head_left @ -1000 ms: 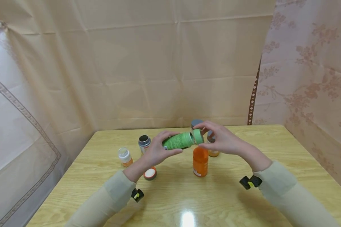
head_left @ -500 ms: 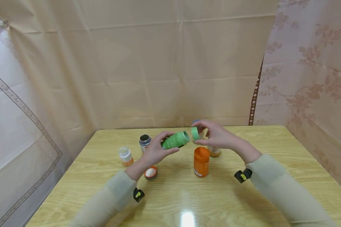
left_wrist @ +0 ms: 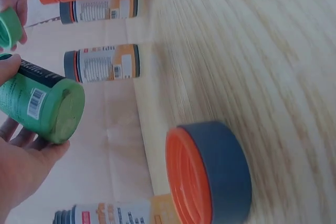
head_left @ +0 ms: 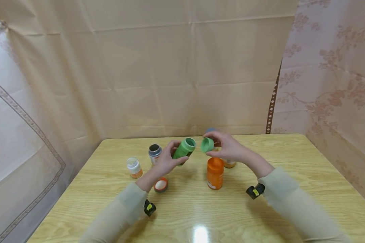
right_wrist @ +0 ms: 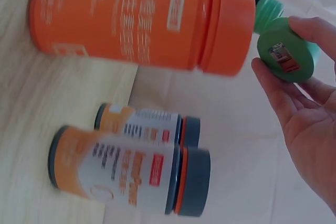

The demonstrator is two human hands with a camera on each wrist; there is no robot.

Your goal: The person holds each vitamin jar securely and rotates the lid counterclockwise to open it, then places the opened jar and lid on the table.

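Observation:
My left hand (head_left: 167, 160) grips a green bottle (head_left: 182, 152) above the table, its uncapped mouth tilted up and to the right. In the left wrist view the base of the green bottle (left_wrist: 44, 100) shows, with a barcode on its side. Fingers and thumb of my right hand (head_left: 228, 146) pinch the green cap (head_left: 207, 145), its hollow side facing the bottle. A gap separates cap and bottle. The outer face of the cap (right_wrist: 286, 53) carries a small sticker in the right wrist view. Below the right hand stands an orange bottle (head_left: 215, 173) with an orange lid.
On the left stand an open white-and-orange bottle (head_left: 134, 167) and an open dark-necked bottle (head_left: 154, 152). A dark cap with orange lining (head_left: 161, 185) lies hollow side up. Two dark-lidded bottles (left_wrist: 105, 9) (left_wrist: 102, 64) stand behind the orange one. Curtains (head_left: 188, 84) hang behind the table.
The cap has come away from the bottle's mouth, and the gap has widened. The bottle has tipped more upright, while the right hand has shifted left and turned the cap's hollow side into view.

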